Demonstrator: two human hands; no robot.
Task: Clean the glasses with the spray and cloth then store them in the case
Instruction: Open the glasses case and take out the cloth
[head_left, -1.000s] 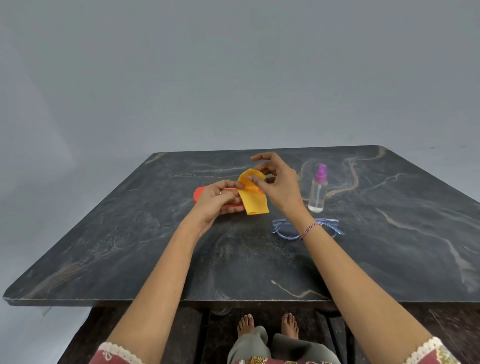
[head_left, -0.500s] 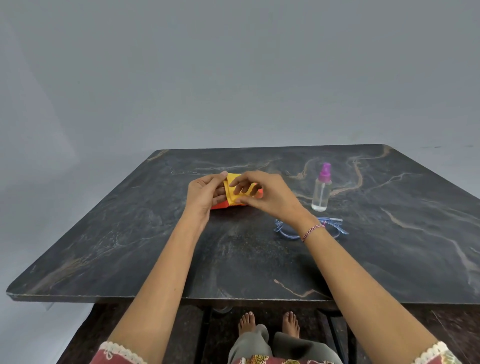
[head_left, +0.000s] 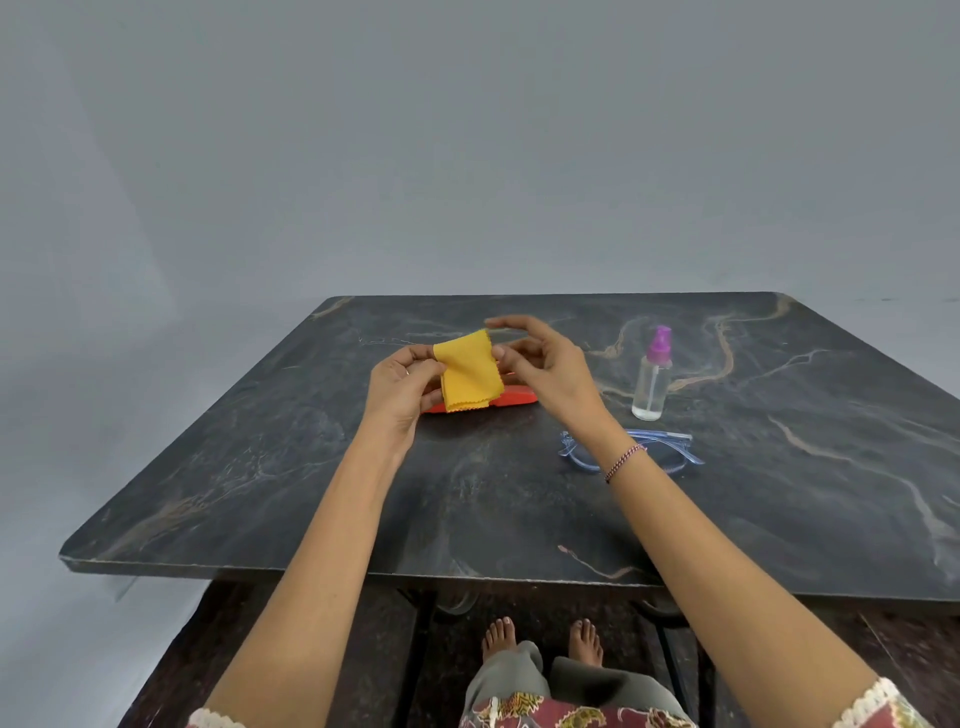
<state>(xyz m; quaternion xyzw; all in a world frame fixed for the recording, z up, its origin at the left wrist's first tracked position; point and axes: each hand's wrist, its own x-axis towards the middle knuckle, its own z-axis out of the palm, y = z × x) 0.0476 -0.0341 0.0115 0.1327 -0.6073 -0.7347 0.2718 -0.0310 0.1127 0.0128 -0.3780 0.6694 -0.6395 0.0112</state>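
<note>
Head view: the left hand (head_left: 402, 384) pinches the cloth (head_left: 467, 371) above the case (head_left: 514, 397). The right hand (head_left: 545, 364) hovers relaxed beside it, holding nothing. The glasses (head_left: 670, 452) lie on the surface (head_left: 260, 467) by the spray (head_left: 652, 379). The cloth is best spread flat over the fingers before wiping.

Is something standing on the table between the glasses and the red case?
Nothing visible on the table. The left hand holds the yellow cloth, which hides part of the case; the right wrist covers part of the glasses.
</note>
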